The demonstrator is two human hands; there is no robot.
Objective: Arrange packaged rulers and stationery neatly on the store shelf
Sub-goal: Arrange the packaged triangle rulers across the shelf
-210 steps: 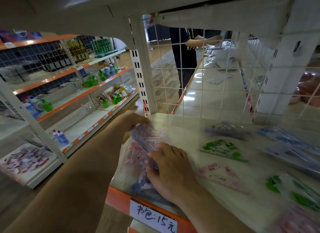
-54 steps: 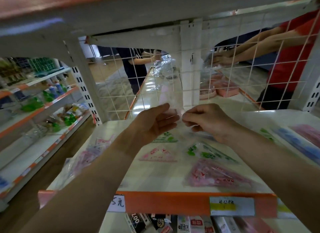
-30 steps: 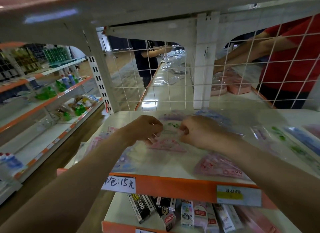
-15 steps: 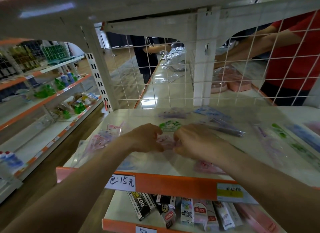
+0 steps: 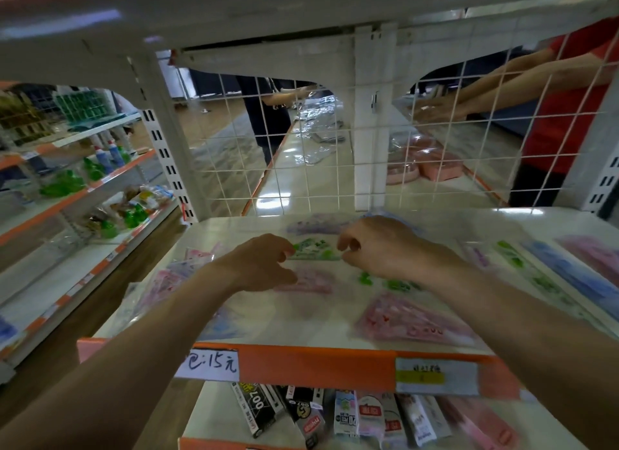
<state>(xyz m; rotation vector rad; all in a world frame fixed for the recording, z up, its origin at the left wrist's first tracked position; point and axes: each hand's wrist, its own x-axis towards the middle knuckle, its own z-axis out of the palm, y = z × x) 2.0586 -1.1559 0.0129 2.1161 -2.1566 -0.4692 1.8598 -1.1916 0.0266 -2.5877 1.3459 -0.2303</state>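
I have both arms reaching over the white store shelf with the orange front strip (image 5: 301,362), which fills the lower middle of the frame. My left hand (image 5: 264,265) sits left of centre, its fingers curled loosely with thumb and forefinger apart; it hovers over the pink triangular packaged ruler (image 5: 308,280), and I cannot tell whether it touches the wrapper. My right hand (image 5: 378,248) sits right of centre, fingers bent inward and parted, pinching nothing I can make out. Between the two hands lies the green-printed clear-wrapped ruler pack (image 5: 313,248), flat on the shelf. A larger pink triangular set-square pack (image 5: 412,322) lies lower right, near the shelf edge. Long blue and pink ruler packs (image 5: 576,275) run along the right side. A heap of pink and blue clear bags (image 5: 170,282) lies at the left edge. A handwritten white price tag (image 5: 211,364) is fixed to the orange strip, lower left. The white wire grid back panel (image 5: 301,168) stands behind, in the upper middle.
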